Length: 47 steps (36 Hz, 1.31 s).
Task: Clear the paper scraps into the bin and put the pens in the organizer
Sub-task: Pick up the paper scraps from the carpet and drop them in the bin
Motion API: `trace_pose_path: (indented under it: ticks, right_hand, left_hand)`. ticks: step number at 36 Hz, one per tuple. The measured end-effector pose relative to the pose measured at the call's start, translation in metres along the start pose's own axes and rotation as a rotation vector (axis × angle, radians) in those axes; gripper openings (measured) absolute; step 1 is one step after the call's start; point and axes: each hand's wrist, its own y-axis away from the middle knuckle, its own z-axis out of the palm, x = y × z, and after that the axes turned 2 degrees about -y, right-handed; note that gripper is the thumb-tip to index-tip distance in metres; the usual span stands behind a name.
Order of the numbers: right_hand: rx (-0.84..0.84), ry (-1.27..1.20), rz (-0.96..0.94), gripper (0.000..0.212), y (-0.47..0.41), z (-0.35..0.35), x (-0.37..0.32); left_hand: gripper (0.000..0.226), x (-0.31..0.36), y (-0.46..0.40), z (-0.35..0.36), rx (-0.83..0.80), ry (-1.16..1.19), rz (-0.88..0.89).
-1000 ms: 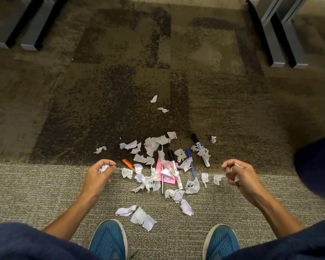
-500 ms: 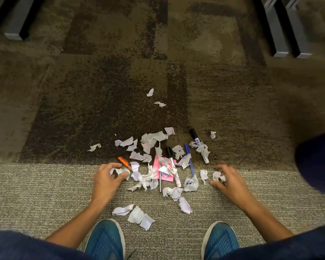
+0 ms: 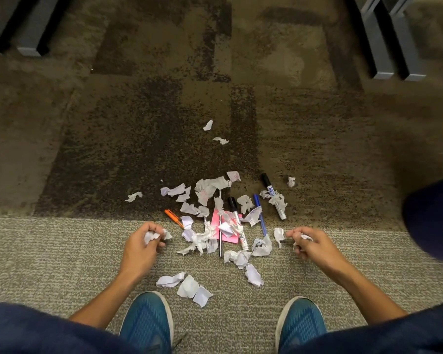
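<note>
Several white paper scraps (image 3: 205, 233) lie in a loose pile on the carpet, mixed with pens. An orange pen (image 3: 173, 217) is at the pile's left. A black-capped marker (image 3: 237, 222) crosses a pink note (image 3: 221, 226), a blue pen (image 3: 260, 213) lies right of it, and another marker (image 3: 273, 195) lies further right. My left hand (image 3: 142, 245) is closed on crumpled scraps at the pile's left edge. My right hand (image 3: 311, 245) is closed on scraps at the right edge. No bin or organizer is in view.
Grey metal furniture legs stand at the far left (image 3: 28, 26) and far right (image 3: 391, 47). My blue shoes (image 3: 147, 323) are just below the pile. Two stray scraps (image 3: 215, 132) lie further out on the dark carpet; three more (image 3: 187, 284) lie near my left shoe.
Both hands reached down into the edges of the pile, closed on more scraps and lifted slightly. The view shifted a little forward.
</note>
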Motion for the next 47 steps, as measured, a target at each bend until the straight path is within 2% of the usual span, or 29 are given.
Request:
trace_pose_path:
  ticks: [6, 10, 12, 16, 22, 28, 31, 37, 42, 47]
  right_hand:
    - [-0.057, -0.109, -0.031, 0.048, 0.006, 0.009, -0.019]
    - [-0.07, -0.136, -0.057, 0.042, 0.009, 0.011, -0.027]
    - [-0.071, -0.097, -0.072, 0.033, 0.011, 0.013, -0.03]
    - [-0.07, 0.105, -0.146, 0.011, 0.01, 0.02, -0.03]
    - [-0.131, 0.436, -0.222, 0.033, 0.012, 0.031, -0.02]
    - [-0.172, 0.674, -0.25, 0.052, 0.004, 0.043, -0.007]
    - [-0.162, 0.776, -0.282, 0.055, 0.0, 0.048, -0.003]
    - [-0.104, 0.901, -0.353, 0.043, -0.011, 0.052, 0.003]
    - [-0.082, 0.936, -0.372, 0.028, -0.015, 0.052, 0.008]
    - [-0.142, 0.695, -0.307, 0.011, -0.009, 0.047, 0.005]
  left_hand:
    - [0.036, 0.006, 0.003, -0.005, -0.04, 0.191, -0.047]
    - [0.037, 0.015, 0.007, -0.006, -0.077, 0.295, -0.032]
    - [0.029, 0.02, 0.009, -0.006, -0.077, 0.302, -0.003]
    - [0.008, 0.028, 0.012, 0.003, -0.115, 0.185, 0.056]
    - [0.005, 0.028, 0.017, 0.02, -0.209, 0.086, -0.012]
    - [0.02, 0.023, 0.022, 0.031, -0.286, -0.014, 0.033]
    - [0.027, 0.023, 0.024, 0.035, -0.342, -0.086, 0.044]
    - [0.037, 0.019, 0.02, 0.049, -0.35, -0.336, 0.168]
    - [0.011, 0.011, 0.014, 0.048, -0.296, -0.428, 0.298]
    - [0.014, 0.007, 0.011, 0.038, -0.248, -0.366, 0.342]
